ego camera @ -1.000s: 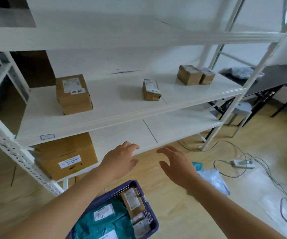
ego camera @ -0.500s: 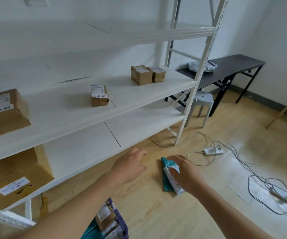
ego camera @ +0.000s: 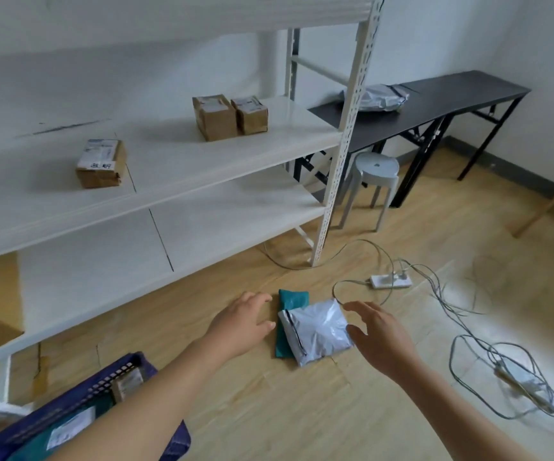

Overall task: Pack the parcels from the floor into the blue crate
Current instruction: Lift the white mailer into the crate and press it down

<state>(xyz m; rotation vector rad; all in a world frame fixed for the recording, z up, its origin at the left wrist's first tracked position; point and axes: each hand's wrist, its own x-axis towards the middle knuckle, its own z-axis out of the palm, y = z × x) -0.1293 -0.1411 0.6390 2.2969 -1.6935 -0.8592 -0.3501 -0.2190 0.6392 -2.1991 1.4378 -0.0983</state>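
Two soft parcels lie on the wooden floor in front of me: a grey-white poly bag [ego camera: 317, 331] resting partly on top of a teal bag [ego camera: 287, 306]. My left hand [ego camera: 240, 322] hovers just left of them with relaxed fingers, holding nothing. My right hand [ego camera: 377, 339] is spread open at the grey bag's right edge, close to it or just touching. The blue crate [ego camera: 79, 399] sits at the bottom left, partly hidden by my left forearm, with teal bags and a small brown box inside.
White metal shelving [ego camera: 338, 161] stands on the left with several cardboard boxes [ego camera: 101, 163]. A power strip [ego camera: 390, 281] and loose cables [ego camera: 488, 357] lie on the floor to the right. A grey stool [ego camera: 373, 169] and black table [ego camera: 451, 96] stand behind.
My view has swung right and down, away from the shelf. Both hands have spread to either side of the two floor parcels, and the grey bag is now fully uncovered.
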